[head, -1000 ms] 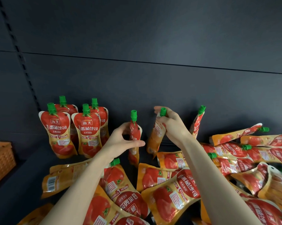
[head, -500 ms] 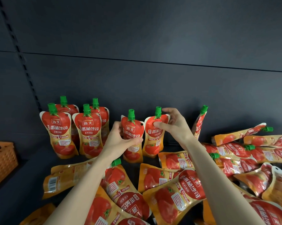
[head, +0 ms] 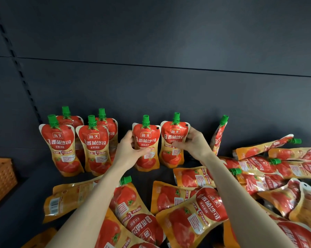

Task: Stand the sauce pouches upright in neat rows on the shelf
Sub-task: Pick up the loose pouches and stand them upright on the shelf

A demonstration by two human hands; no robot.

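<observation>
Landmark: centre pouch (head: 147, 134), upright on the shelf (head: 25, 199), label forward, green cap up, close to the dark back panel (head: 169, 86).

Far left of the centre pouch: orange basket (head: 0, 179), cut by the frame edge. Above and left: slotted strip (head: 16, 65) running up the panel.

Left of the centre pouch, a gap apart: four pouches (head: 95, 145) upright, two in front, two behind. The front pair partly covers the rear pair.

Left and in front of the centre pouch: barcode-side pouch (head: 67, 199) lying flat, back face up. The left forearm crosses over its right end.

At the centre pouch: left hand (head: 127, 151) grips it, thumb across the front label, fingers curled round the left edge. The hand hides the label's lower left.

Just right of the centre pouch: second pouch (head: 174, 138), upright, label forward; cannot tell if the two edges touch. Right hand (head: 194, 144) grips it, thumb on the front, fingers round the right edge.

Further right: leaning pouch (head: 220, 133), seen edge-on and tilted; its lower part sits behind the right wrist.

Right and in front of the centre pouch: heap of pouches (head: 258, 176) lying flat, overlapping, caps pointing different ways. Both forearms pass above it, and it covers the shelf floor before the two held pouches.
</observation>
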